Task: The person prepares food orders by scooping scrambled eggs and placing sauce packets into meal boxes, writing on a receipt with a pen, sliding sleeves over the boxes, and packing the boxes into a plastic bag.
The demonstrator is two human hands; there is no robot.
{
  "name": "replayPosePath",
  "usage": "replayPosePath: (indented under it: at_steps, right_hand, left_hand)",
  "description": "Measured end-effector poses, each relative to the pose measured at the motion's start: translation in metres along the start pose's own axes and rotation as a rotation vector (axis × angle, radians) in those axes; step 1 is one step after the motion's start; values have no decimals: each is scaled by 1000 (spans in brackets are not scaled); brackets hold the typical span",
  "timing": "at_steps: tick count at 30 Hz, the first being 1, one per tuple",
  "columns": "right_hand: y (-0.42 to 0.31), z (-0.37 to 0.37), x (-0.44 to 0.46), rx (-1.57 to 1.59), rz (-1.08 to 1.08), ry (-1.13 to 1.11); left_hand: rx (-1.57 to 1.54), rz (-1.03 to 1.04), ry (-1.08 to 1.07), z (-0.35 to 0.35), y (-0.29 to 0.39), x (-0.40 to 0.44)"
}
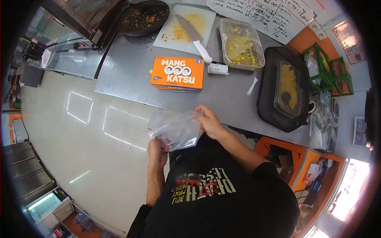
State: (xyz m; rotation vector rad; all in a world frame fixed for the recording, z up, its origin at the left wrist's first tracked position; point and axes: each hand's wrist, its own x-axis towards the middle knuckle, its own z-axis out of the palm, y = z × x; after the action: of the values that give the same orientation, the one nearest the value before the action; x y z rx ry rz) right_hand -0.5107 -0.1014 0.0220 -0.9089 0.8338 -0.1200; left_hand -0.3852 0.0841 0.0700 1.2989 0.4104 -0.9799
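A clear plastic bag (176, 129) is stretched between my two hands, just off the front edge of the steel table. My left hand (158, 148) is closed on its lower left side, partly seen through the film. My right hand (209, 122) pinches the bag's upper right corner. Beyond the bag, an orange box (177, 72) marked MANG KATSU lies on the table, with another box under it. A rolled paper receipt (218, 69) is right of the box.
A knife (194, 37) rests on a white cutting board (164, 37), its handle over the edge. Left of it is a dark mortar (137, 12). Farther right are a plastic tub (242, 43) with yellow food and a black tray (266, 99) holding another container (289, 89).
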Motion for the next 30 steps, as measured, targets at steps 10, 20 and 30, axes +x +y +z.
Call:
replayPosePath:
  at_steps: [10, 20, 30]
  right_hand:
    - [-82, -33, -7, -941, -750, 393]
    - [-42, -33, -16, -1024, -625, 8]
    - [-73, -87, -19, -645, -624, 60]
  left_hand:
    - [529, 157, -218, -15, -19, 3]
    - [1248, 881, -207, 14, -1, 8]
    - [1124, 738, -347, 8, 26, -28]
